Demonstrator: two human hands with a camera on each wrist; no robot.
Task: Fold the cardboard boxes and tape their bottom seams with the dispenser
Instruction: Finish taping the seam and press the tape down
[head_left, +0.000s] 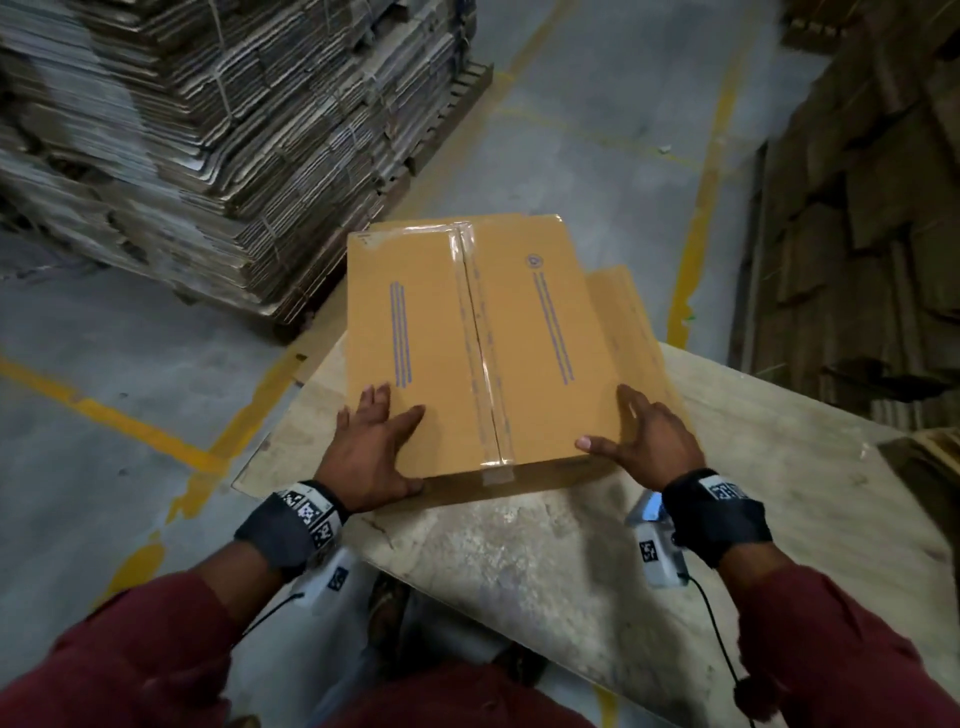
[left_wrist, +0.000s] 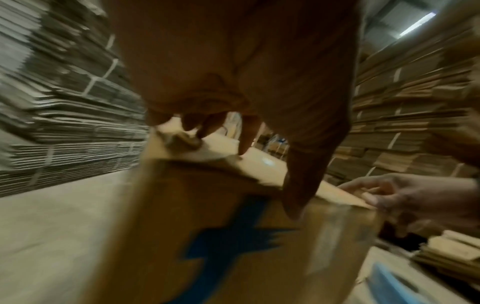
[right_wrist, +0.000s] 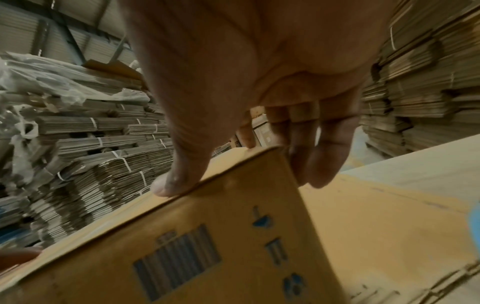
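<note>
Head view first: the cardboard box (head_left: 483, 343) sits bottom-up on the pale surface (head_left: 545, 561), reaching toward its 12 o'clock edge, and the clear tape (head_left: 480, 343) already runs down the centre seam and over the near edge. The left hand (head_left: 371, 452) has its grip on the box's 7 o'clock corner, fingers spread flat on top and the thumb out across the top. The right hand (head_left: 647, 441) takes the 5 o'clock corner, thumb on top, fingers down the side. My guess is it's empty, so light and fairly stiff, but the panels would dent if squeezed mid-face; corners and edges look like the safe places to hold. A flat sheet of cardboard (head_left: 631, 322) lies under it at 3 o'clock. Open floor (head_left: 130, 338) at 9 o'clock, a stack of flattened boxes (head_left: 208, 130) at 10 o'clock.

Left wrist view: blurry, but the fingertips (left_wrist: 242, 144) press on the top panel at the corner.

Right wrist view: thumb (right_wrist: 179, 179) sits on the top edge, fingers (right_wrist: 322, 154) wrap down the side wall. Dispenser isn't clearly visible anywhere.
</note>
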